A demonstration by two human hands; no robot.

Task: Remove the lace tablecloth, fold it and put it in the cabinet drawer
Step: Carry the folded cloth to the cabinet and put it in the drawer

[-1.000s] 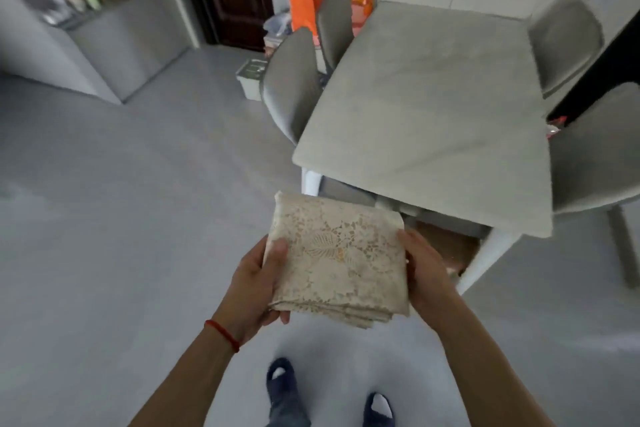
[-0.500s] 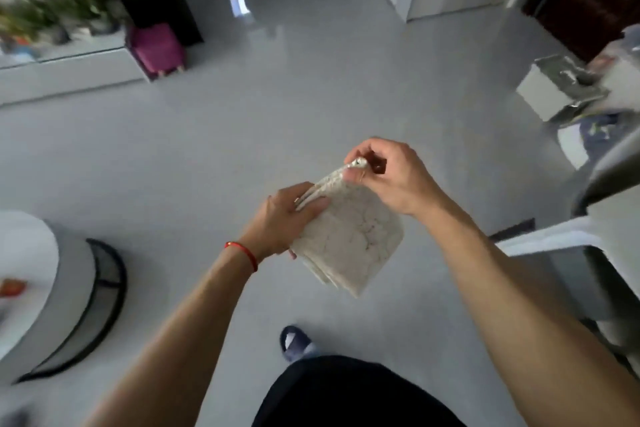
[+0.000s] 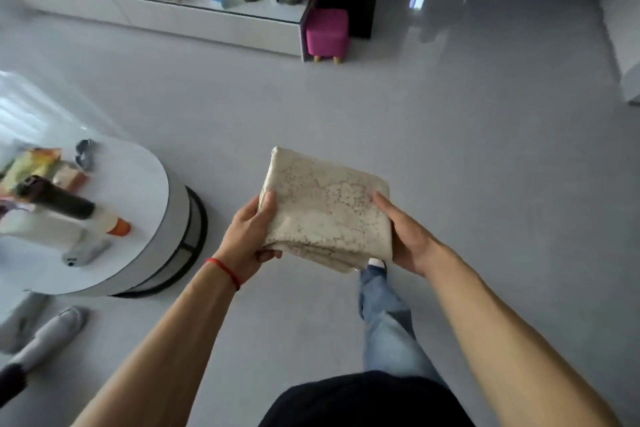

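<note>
The left hand (image 3: 247, 239) and right hand (image 3: 407, 239) are gripping the folded tablecloth (image 3: 327, 208) by its two sides, holding it in the air over the grey floor (image 3: 450, 156). A round tabletop (image 3: 138, 184) is standing left, carrying bottles. A pink stool (image 3: 327, 32) is sitting beside a low cabinet (image 3: 207, 22) far ahead.

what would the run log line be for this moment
stage: carrying | tablecloth: folded, held flat above floor | left hand: grips left edge | right hand: grips right edge | drawer: not yet reached
</note>
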